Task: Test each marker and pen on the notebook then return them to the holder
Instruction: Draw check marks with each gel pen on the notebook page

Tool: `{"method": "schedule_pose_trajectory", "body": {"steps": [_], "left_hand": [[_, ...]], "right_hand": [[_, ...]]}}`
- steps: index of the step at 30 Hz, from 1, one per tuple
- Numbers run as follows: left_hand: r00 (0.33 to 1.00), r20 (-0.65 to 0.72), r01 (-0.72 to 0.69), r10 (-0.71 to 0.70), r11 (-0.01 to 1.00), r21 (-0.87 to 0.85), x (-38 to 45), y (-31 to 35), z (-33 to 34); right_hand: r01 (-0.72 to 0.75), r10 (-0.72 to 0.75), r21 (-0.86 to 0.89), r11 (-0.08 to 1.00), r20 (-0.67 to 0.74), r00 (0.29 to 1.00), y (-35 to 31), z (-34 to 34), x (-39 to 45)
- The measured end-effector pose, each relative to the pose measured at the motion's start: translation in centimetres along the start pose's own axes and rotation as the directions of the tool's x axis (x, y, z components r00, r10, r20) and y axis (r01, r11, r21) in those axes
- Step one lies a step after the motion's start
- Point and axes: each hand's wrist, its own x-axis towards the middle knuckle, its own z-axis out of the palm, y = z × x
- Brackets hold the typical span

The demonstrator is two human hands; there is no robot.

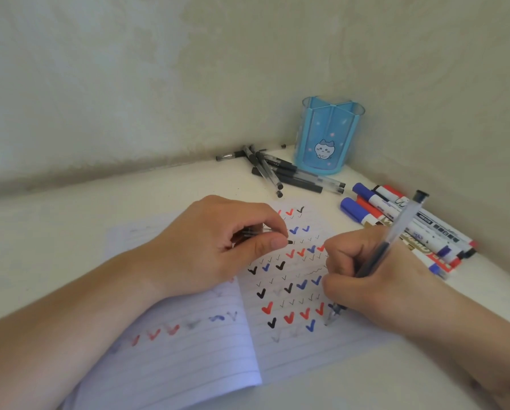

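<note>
R hand [375,279] grip clamped on gel pen [396,232], tip on notebook [188,356] mid-table. L hand [218,247] pinches cap [290,242]. Pen light, stiff, slick; hold low on barrel. Holder [327,137] at back corner.

left hand [218,247] hides most of the pen cap [289,242]; marker [425,232] labels blurred.

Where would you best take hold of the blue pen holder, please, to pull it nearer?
Grip the pen holder round its upper wall, coming from above and the front. It stands upright in the wall corner, with pens lying at its left foot and markers front right.
</note>
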Motion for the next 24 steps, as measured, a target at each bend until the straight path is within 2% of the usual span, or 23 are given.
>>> {"method": "schedule_pose_trajectory", "body": {"steps": [5,8,11,15,24], "left_hand": [[0.998,-0.044,-0.041,0.041,0.999,-0.008,0.2,0.2,-0.2],[0.997,-0.06,-0.046,0.044,0.998,-0.034,0.4,0.2,-0.1],[0.995,-0.102,-0.017,0.007,0.995,-0.095,0.3,0.2,-0.1],[0.991,-0.129,0.006,-0.026,0.988,-0.156,0.3,0.7,-0.2],[0.995,-0.095,-0.054,0.034,0.976,-0.21,0.2,1.6,0.1]], "right_hand": [[-0.017,0.018,0.081,0.997,-0.009,1.0,0.1,0.0,0.2],[-0.007,0.048,0.293,0.956,-0.135,0.99,0.1,-0.2,0.5],[0.124,-0.024,0.464,0.877,-0.214,0.977,-0.3,-0.8,0.8],[0.184,-0.119,0.518,0.836,-0.157,0.98,-0.6,-1.5,0.6],[0.148,-0.099,0.492,0.858,-0.124,0.987,-0.6,-0.3,0.6]]}}
